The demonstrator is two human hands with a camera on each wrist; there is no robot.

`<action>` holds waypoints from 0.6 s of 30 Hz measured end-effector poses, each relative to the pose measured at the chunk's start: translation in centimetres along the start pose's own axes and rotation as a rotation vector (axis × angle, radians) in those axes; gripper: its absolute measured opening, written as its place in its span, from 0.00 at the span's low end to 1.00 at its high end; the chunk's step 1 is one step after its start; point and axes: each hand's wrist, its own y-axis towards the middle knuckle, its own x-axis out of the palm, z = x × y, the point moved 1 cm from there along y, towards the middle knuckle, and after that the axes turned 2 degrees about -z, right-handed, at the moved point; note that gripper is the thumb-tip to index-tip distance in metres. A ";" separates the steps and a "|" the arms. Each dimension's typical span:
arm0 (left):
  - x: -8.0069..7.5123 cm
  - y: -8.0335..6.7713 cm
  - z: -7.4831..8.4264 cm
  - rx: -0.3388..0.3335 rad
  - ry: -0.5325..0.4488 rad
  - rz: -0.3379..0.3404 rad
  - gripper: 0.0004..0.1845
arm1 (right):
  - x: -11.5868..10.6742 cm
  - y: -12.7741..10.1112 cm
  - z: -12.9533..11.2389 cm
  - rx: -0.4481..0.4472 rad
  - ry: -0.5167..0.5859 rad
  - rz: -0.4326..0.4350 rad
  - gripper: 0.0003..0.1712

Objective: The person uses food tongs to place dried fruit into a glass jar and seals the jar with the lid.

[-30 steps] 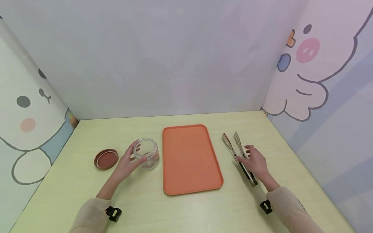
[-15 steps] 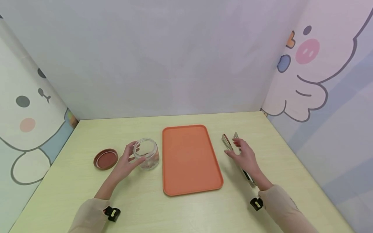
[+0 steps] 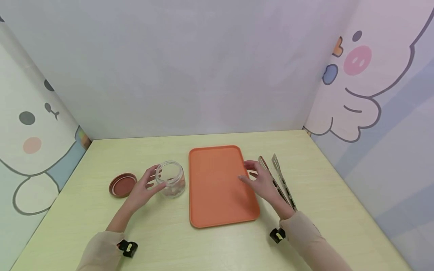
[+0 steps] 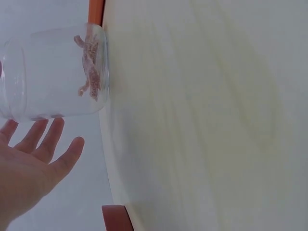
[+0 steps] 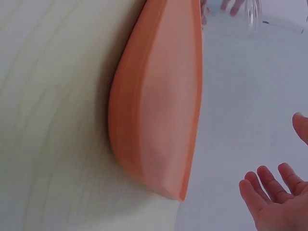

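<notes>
"Standing left of centre, the upright jar (image 3: 173, 187) is nearer which hand?"
"The left hand (image 3: 144, 191), spread wide at its left; the right hand (image 3: 263, 183), also spread, hovers at the tray (image 3: 217, 195)'s right edge."

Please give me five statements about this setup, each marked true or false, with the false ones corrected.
1. The glass jar has pinkish-brown contents at its bottom. True.
2. The jar is closed. False: its mouth is open, and the reddish-brown lid lies apart on the table.
3. The left hand is beside the jar. True.
4. In the head view, the tongs lie right of the orange tray. True.
5. The tongs are being held. False: the right hand holds nothing, near the tray's right edge.
</notes>
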 end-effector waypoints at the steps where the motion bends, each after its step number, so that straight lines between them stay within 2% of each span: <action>1: 0.0 0.0 0.0 0.001 0.002 -0.004 0.36 | 0.5 0.0 -0.5 0.002 0.030 -0.015 0.29; 6: -0.1 0.0 0.0 -0.004 0.005 -0.007 0.35 | 2.6 0.2 -3.1 0.020 0.154 -0.089 0.26; 10: -0.1 0.0 -0.1 -0.005 0.002 -0.008 0.35 | 4.0 0.5 -3.9 0.029 0.223 -0.138 0.26; 18: -0.2 0.0 -0.1 0.004 0.019 -0.008 0.35 | 6.4 1.4 -5.0 0.021 0.217 -0.215 0.27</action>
